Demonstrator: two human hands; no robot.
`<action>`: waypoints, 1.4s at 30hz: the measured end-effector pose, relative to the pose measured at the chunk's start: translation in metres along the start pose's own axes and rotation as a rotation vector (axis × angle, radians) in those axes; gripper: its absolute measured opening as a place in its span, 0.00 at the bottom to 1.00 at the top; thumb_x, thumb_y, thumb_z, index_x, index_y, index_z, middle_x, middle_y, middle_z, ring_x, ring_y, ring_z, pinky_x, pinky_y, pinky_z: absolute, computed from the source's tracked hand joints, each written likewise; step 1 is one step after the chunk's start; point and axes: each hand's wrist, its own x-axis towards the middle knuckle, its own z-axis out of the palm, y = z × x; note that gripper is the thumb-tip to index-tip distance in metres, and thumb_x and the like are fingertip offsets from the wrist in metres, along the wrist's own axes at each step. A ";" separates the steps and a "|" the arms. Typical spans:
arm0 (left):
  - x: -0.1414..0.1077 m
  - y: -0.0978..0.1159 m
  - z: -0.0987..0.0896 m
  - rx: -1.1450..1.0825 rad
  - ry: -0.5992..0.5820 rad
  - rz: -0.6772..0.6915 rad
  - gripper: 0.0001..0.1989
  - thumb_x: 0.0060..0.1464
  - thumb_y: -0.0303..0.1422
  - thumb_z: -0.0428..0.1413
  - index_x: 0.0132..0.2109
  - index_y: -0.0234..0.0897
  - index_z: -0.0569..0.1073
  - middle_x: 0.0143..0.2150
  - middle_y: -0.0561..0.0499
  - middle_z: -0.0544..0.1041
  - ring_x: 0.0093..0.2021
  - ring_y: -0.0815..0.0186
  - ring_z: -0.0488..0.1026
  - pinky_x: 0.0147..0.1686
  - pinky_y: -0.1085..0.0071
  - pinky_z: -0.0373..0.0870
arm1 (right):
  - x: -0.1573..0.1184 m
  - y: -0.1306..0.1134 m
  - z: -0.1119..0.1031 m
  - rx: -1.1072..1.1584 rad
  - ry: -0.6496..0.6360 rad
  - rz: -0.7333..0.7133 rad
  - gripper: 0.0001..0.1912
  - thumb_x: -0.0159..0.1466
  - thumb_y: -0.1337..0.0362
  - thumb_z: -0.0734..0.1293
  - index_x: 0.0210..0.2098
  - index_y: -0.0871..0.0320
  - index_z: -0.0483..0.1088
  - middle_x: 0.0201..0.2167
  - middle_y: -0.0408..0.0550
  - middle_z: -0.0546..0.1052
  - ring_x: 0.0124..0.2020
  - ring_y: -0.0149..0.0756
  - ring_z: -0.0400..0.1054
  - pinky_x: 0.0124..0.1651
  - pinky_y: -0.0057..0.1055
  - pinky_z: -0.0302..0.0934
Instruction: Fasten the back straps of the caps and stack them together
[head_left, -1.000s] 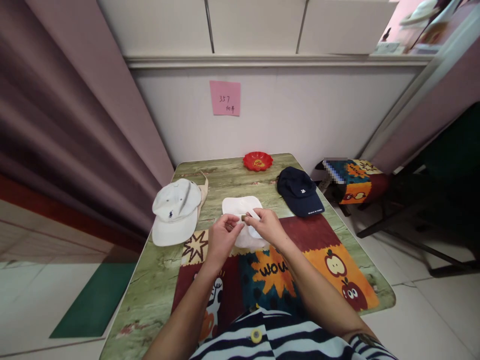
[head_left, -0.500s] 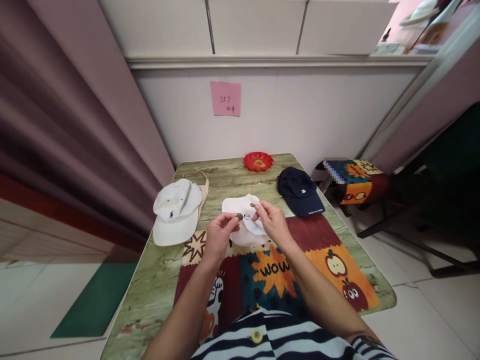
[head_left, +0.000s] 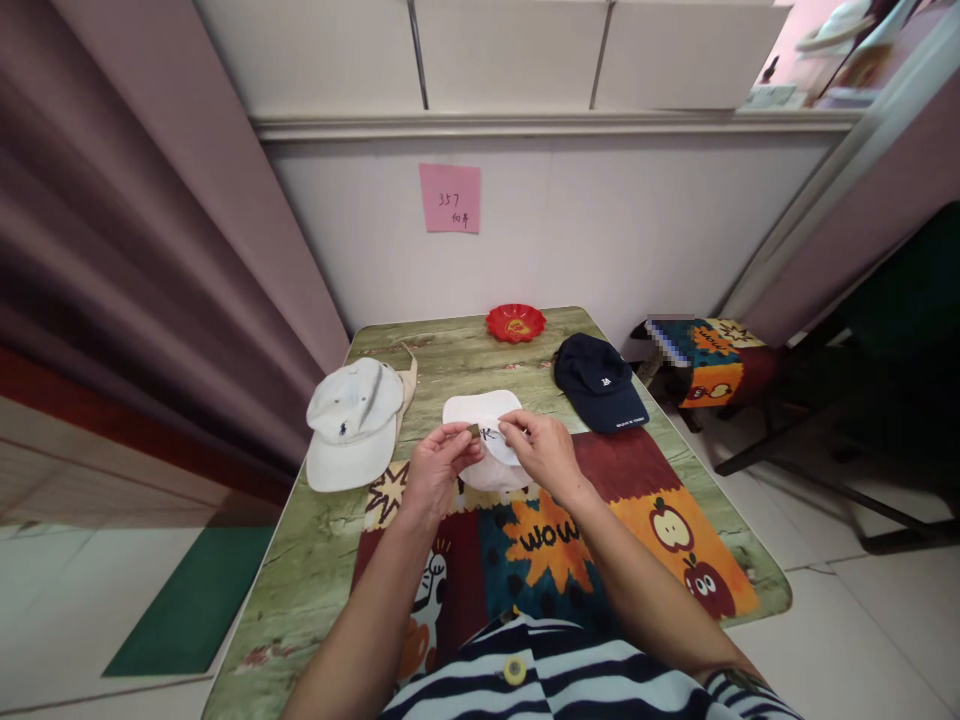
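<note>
A white cap (head_left: 480, 405) lies in the middle of the table, its brim pointing away from me. My left hand (head_left: 441, 462) is closed in a pinch on a small brownish metal buckle (head_left: 475, 430) at the cap's left side. From the right, my right hand (head_left: 546, 452) pinches the cap's white strap, its fingertips hiding the strap's end. Dark lettering shows on the cap between my two hands. Left of them sits a pale cap (head_left: 352, 410) with a small dark logo, partly over a beige one. A navy cap (head_left: 600, 385) rests to the right.
A red scalloped dish (head_left: 516, 322) stands at the table's far edge. Under my forearms lies a colourful patterned mat (head_left: 540, 545). A pink note (head_left: 451, 198) is stuck to the wall, and a covered stool (head_left: 709, 360) stands right of the table.
My right hand has moved slightly left and down, closer to my left hand, bringing the strap nearer the buckle. More of the dark lettering shows now.
</note>
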 end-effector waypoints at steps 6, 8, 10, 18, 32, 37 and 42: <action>0.000 0.002 -0.001 -0.096 0.034 -0.151 0.07 0.51 0.20 0.61 0.39 0.31 0.74 0.27 0.46 0.80 0.25 0.69 0.77 0.32 0.72 0.78 | -0.002 -0.005 0.001 -0.067 0.060 0.039 0.13 0.65 0.55 0.65 0.32 0.51 0.79 0.27 0.42 0.80 0.28 0.33 0.70 0.31 0.27 0.50; 0.000 0.003 -0.001 -0.125 0.031 -0.185 0.07 0.53 0.19 0.59 0.39 0.31 0.74 0.27 0.47 0.79 0.25 0.70 0.76 0.31 0.73 0.78 | -0.002 -0.006 0.002 -0.085 0.071 0.051 0.13 0.64 0.56 0.65 0.31 0.52 0.79 0.26 0.42 0.79 0.27 0.33 0.69 0.30 0.28 0.49; 0.000 0.004 0.000 -0.145 0.032 -0.209 0.07 0.53 0.18 0.59 0.39 0.31 0.74 0.27 0.47 0.79 0.24 0.70 0.76 0.31 0.74 0.78 | -0.003 -0.007 0.003 -0.087 0.072 0.045 0.13 0.64 0.56 0.65 0.30 0.52 0.78 0.25 0.42 0.79 0.25 0.32 0.68 0.30 0.28 0.48; 0.001 0.002 -0.002 -0.140 0.021 -0.199 0.06 0.53 0.20 0.59 0.39 0.31 0.74 0.28 0.48 0.79 0.25 0.71 0.76 0.32 0.74 0.78 | -0.004 -0.008 0.009 -0.109 0.065 0.012 0.12 0.64 0.57 0.65 0.30 0.52 0.78 0.24 0.42 0.78 0.24 0.33 0.67 0.30 0.28 0.49; -0.001 0.001 -0.005 -0.002 -0.037 -0.059 0.18 0.38 0.31 0.71 0.37 0.31 0.77 0.28 0.48 0.80 0.25 0.70 0.75 0.31 0.72 0.75 | -0.006 -0.006 0.005 -0.124 -0.006 -0.040 0.12 0.64 0.57 0.65 0.31 0.52 0.78 0.26 0.43 0.80 0.25 0.32 0.68 0.30 0.27 0.49; -0.002 0.004 -0.005 0.144 -0.080 0.012 0.20 0.36 0.37 0.71 0.37 0.32 0.76 0.28 0.50 0.79 0.23 0.70 0.73 0.29 0.72 0.73 | -0.004 -0.004 0.003 -0.101 -0.040 -0.058 0.09 0.63 0.58 0.66 0.37 0.50 0.79 0.30 0.42 0.82 0.28 0.34 0.70 0.32 0.27 0.51; -0.004 0.009 -0.002 0.309 -0.126 0.130 0.17 0.42 0.37 0.67 0.38 0.33 0.76 0.25 0.52 0.77 0.22 0.71 0.70 0.26 0.75 0.68 | -0.003 -0.001 0.003 -0.077 -0.042 -0.055 0.10 0.64 0.57 0.66 0.36 0.50 0.80 0.30 0.42 0.82 0.27 0.34 0.69 0.32 0.27 0.53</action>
